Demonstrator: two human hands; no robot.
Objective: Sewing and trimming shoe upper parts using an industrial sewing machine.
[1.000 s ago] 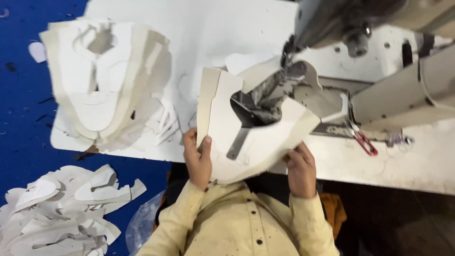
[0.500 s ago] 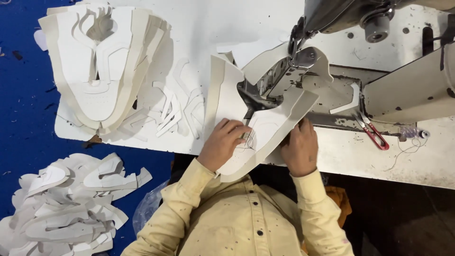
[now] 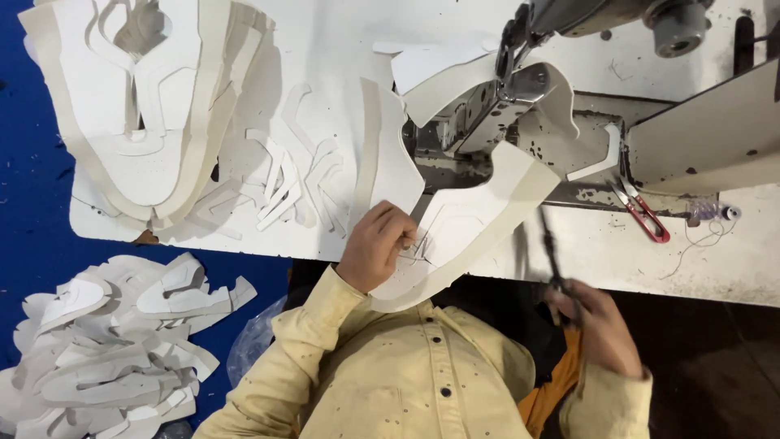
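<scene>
While left hand (image 3: 375, 248) pins white shoe upper (image 3: 467, 223) closed-fingered, right hand (image 3: 597, 321) grips dark scissors (image 3: 551, 252)

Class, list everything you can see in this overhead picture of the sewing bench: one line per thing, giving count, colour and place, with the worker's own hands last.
Sewing machine: one, grey-white, top right of the table.
Table: one, white, marked, across the top.
Shoe-upper piece: one, white, under the machine's needle, reaching to the table's near edge.
Stack of cut pieces: one, white, top left on the table.
Loose strips: several, white, beside the stack.
Thread snips: one, red-handled, right of the machine.
Pile of cut pieces: one, white, on the blue floor, lower left.
Scissors: one, dark, blurred, in the right hand.
Left hand: fingers on the shoe-upper piece.
Right hand: below the table edge, gripping the scissors.
</scene>
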